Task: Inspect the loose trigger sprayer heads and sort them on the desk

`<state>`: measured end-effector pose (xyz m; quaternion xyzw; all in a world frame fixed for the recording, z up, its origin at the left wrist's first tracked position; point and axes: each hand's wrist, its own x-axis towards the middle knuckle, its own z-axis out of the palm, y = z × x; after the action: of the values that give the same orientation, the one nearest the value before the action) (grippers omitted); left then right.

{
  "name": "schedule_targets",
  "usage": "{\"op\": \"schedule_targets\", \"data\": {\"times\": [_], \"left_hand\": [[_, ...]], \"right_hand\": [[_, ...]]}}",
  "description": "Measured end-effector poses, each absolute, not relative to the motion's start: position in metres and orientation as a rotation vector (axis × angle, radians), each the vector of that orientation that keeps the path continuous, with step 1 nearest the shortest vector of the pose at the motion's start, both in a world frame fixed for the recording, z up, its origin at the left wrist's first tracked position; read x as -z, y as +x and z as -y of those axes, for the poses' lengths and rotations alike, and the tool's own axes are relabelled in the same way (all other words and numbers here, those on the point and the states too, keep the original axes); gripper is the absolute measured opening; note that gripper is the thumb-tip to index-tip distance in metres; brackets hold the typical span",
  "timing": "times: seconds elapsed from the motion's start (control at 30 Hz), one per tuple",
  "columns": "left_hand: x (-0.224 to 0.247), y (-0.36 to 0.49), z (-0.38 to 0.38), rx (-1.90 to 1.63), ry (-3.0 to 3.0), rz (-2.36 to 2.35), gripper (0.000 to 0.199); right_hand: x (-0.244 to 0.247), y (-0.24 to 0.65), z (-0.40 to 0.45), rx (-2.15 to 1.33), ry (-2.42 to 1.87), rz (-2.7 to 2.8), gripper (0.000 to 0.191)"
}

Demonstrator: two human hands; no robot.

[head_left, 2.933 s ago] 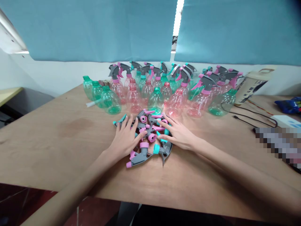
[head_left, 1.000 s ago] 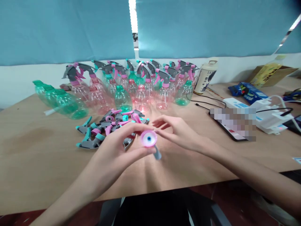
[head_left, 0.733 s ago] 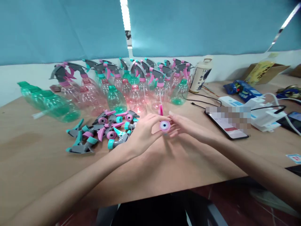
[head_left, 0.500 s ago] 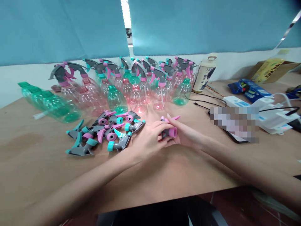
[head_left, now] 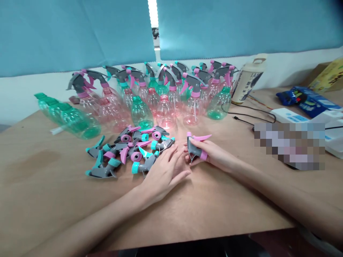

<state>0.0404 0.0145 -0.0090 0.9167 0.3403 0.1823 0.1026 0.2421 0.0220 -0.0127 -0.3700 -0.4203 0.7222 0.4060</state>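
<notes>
Between the thumb and fingers of my right hand [head_left: 214,154] is a grey trigger spray head [head_left: 193,149] with a pink trigger and collar. My left hand [head_left: 167,167] is open just left of it, fingers extended and thumb apart, with nothing in it. Beside my left hand lies a loose pile of spray heads [head_left: 122,148], grey with pink or turquoise parts. Behind the pile stand pink and green clear bottles; an uncapped pink bottle [head_left: 164,113] and an uncapped green bottle [head_left: 141,112] are near the front. A pink bottle [head_left: 192,110] close by carries a spray head.
Green bottles [head_left: 72,119] lean over in a row at the left. On the right are a cream flask [head_left: 246,84], black cables [head_left: 249,117], a blue packet [head_left: 308,101], a white power strip [head_left: 289,116] and a blurred-out phone-like object [head_left: 289,144]. A blue curtain hangs behind.
My hands have come apart. The left has let go of the spray head and opened out to the left; the right keeps it, now turned with its side showing. The view has shifted slightly.
</notes>
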Motion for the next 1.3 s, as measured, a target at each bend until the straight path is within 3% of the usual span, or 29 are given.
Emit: {"op": "schedule_targets", "data": {"times": [0.13,0.33,0.43,0.6,0.93,1.03,1.3], "left_hand": [[0.007,0.026,-0.015,-0.521,2.683,-1.064,0.046],[0.003,0.037,-0.007,-0.826,2.686,-0.962,0.033],[0.006,0.059,-0.008,-0.840,2.754,-0.908,0.045],[0.011,0.075,-0.019,-0.875,2.785,-0.916,0.032],[0.010,0.062,-0.029,-0.747,2.785,-0.801,0.033],[0.008,0.060,-0.030,-0.762,2.657,-0.867,0.027],[0.003,0.057,-0.028,-0.735,2.412,-1.060,0.022]], "right_hand": [[0.012,0.247,-0.026,-1.867,-1.008,1.004,0.039],[0.004,0.242,-0.020,-1.968,-1.004,0.945,0.062],[0.000,0.237,-0.015,-2.072,-0.842,0.925,0.061],[-0.002,0.238,-0.014,-2.177,-0.743,0.897,0.059],[0.008,0.248,-0.020,-1.941,-0.927,1.105,0.044],[0.007,0.251,-0.020,-1.726,-1.066,1.198,0.041],[0.004,0.247,0.003,-0.460,-1.272,1.772,0.014]]}}
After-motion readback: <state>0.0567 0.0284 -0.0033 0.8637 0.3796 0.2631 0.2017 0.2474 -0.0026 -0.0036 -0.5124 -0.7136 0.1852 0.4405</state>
